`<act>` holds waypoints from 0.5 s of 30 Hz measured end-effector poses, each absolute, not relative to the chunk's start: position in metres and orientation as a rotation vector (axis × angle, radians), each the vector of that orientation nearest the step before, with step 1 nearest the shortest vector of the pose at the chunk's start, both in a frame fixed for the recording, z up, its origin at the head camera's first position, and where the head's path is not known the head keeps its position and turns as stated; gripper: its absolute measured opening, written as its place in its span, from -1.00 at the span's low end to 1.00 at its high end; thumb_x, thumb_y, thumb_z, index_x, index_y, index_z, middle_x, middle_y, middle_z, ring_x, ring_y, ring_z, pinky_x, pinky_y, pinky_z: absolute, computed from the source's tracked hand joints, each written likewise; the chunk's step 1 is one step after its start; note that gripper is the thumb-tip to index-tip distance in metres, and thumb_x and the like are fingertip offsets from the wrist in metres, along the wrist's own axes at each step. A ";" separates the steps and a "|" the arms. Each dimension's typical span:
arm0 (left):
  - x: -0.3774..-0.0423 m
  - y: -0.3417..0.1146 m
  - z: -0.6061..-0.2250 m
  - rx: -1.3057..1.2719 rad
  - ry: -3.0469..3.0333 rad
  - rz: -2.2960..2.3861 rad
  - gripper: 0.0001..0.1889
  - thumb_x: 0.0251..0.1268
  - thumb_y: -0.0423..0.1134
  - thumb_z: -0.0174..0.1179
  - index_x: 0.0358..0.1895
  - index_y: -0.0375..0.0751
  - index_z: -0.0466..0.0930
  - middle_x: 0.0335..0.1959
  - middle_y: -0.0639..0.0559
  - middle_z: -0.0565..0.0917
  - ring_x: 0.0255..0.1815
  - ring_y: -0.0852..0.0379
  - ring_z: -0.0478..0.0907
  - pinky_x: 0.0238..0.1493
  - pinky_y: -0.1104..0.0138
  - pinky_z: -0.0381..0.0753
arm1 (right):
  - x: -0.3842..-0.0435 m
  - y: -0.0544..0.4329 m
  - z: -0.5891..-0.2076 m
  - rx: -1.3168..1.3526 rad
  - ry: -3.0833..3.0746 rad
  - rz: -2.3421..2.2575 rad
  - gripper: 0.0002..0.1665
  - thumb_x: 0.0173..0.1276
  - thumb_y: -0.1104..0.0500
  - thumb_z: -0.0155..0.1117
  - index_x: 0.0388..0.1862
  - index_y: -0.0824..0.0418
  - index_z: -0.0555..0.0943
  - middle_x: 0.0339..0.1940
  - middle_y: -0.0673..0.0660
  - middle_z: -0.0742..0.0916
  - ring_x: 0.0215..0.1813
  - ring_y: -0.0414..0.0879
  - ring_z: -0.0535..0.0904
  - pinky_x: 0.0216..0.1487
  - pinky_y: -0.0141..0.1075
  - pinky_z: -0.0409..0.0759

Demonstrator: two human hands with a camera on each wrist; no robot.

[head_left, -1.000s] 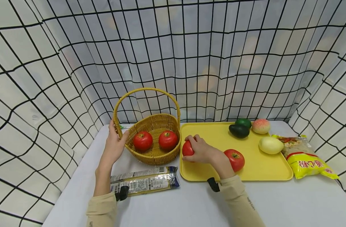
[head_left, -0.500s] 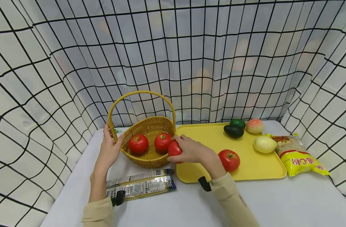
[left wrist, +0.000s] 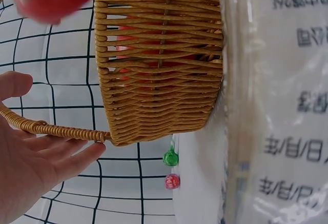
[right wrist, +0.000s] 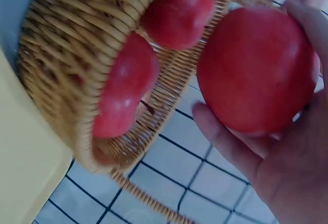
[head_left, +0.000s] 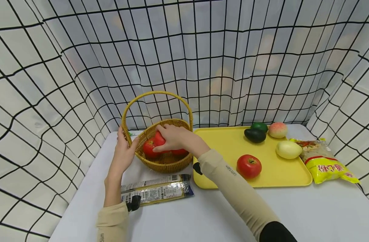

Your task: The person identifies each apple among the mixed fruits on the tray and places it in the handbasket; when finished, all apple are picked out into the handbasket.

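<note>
My right hand (head_left: 175, 137) grips a red apple (right wrist: 259, 70) above the wicker basket (head_left: 169, 168). Two other red apples, one toward the left (right wrist: 179, 14) and one toward the right (right wrist: 123, 90), lie inside the basket, partly covered by the right hand in the head view. At the basket's left side, my left hand (head_left: 123, 154) steadies the arched handle (left wrist: 66, 130), its fingers fairly straight behind the handle and the thumb apart from it. Another red apple (head_left: 249, 166) sits on the yellow tray (head_left: 220, 141).
On the tray's right lie two avocados (head_left: 255, 135), a peach (head_left: 278, 130) and a pale yellow oval fruit (head_left: 288, 150). A yellow-labelled food bag (head_left: 326, 164) leans at the tray's right edge. A long plastic package (head_left: 160, 191) lies before the basket. Black netting (head_left: 208, 77) surrounds the table.
My right hand has carried the apple left from the tray, over the basket's right rim, to above the basket. The left hand stays at the handle.
</note>
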State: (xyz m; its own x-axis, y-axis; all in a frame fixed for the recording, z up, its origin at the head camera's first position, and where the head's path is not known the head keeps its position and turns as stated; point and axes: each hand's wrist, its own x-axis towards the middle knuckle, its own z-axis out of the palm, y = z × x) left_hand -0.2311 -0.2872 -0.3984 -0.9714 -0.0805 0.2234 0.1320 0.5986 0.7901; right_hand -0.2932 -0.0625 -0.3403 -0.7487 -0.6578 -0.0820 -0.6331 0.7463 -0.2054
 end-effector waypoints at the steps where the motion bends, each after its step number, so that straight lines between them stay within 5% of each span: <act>1: -0.233 -0.286 -0.398 -0.040 -2.589 -1.310 -0.08 0.63 0.04 -0.06 0.67 -0.05 -0.56 0.62 -0.49 0.05 0.58 -0.45 0.15 0.43 -0.34 0.28 | -0.300 -0.069 -0.339 -1.032 2.813 -0.222 0.08 0.34 -0.52 0.16 0.63 0.03 0.17 0.53 0.16 0.46 0.47 0.04 0.48 0.40 -0.01 0.54; 7: -0.236 -0.286 -0.394 -0.002 -2.582 -1.317 -0.07 0.63 0.00 -0.05 0.67 -0.05 -0.59 0.63 -0.48 0.04 0.61 -0.45 0.12 0.48 -0.34 0.22 | -0.334 -0.104 -0.341 -0.947 2.925 -0.187 0.11 0.40 -0.44 0.18 0.70 0.06 0.05 0.64 0.24 0.33 0.65 0.13 0.27 0.53 0.05 0.42; 15: -0.226 -0.287 -0.395 0.040 -2.619 -1.297 -0.07 0.64 0.02 -0.06 0.67 -0.10 -0.57 0.65 -0.45 -0.01 0.64 -0.42 0.05 0.54 -0.31 0.15 | -0.352 -0.125 -0.376 -0.798 3.015 -0.116 0.02 0.41 -0.36 0.25 0.64 0.09 0.16 0.52 0.22 0.47 0.54 0.11 0.41 0.41 0.01 0.55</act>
State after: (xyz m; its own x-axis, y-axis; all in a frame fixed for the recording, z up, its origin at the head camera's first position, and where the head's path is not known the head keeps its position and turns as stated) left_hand -0.2260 -0.2873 -0.3953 -0.9759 -0.1201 0.1823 0.0722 0.6106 0.7886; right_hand -0.3515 -0.1249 -0.3756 -0.8691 -0.4946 -0.0013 -0.4930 0.8666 -0.0770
